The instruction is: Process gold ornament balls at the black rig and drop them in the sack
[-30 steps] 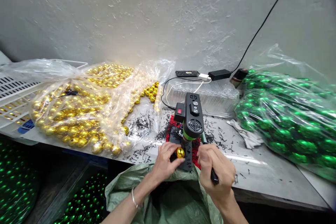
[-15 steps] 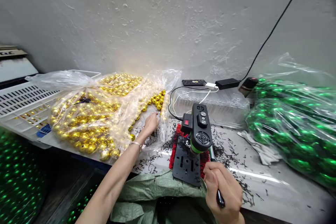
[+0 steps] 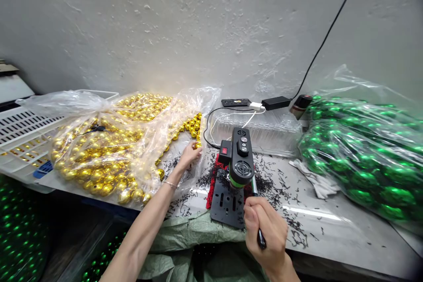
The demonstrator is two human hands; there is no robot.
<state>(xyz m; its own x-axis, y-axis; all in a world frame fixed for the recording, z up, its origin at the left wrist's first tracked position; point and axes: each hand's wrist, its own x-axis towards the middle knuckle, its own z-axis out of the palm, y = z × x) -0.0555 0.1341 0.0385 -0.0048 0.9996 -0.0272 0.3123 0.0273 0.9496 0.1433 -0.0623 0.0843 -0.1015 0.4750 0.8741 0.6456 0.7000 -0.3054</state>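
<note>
My left hand (image 3: 191, 155) reaches over the clear plastic in front of the bag of gold balls (image 3: 102, 158), its fingertips closed on a small gold ball (image 3: 197, 145). Fist closed, my right hand (image 3: 266, 224) grips a dark-handled metal lever (image 3: 261, 240) beside the machine. That machine has a black head (image 3: 242, 154) with round vents and buttons, a red switch box (image 3: 224, 151) on its side and a slotted black base plate (image 3: 227, 200). Red cloth (image 3: 212, 187) lies beneath the plate. Loose gold balls (image 3: 193, 124) lie at the bag's opening.
Green balls in a clear bag (image 3: 360, 154) fill the right side. Behind the machine stands a clear plastic box (image 3: 280, 132) with cables above it. A white glove (image 3: 315, 180), a white basket (image 3: 23, 134) and scattered black bits (image 3: 280, 185) are on the table.
My left hand has closed on a gold ball that now shows at its fingertips. My right hand stays on the lever. The whole view has shifted, so things appear farther left.
</note>
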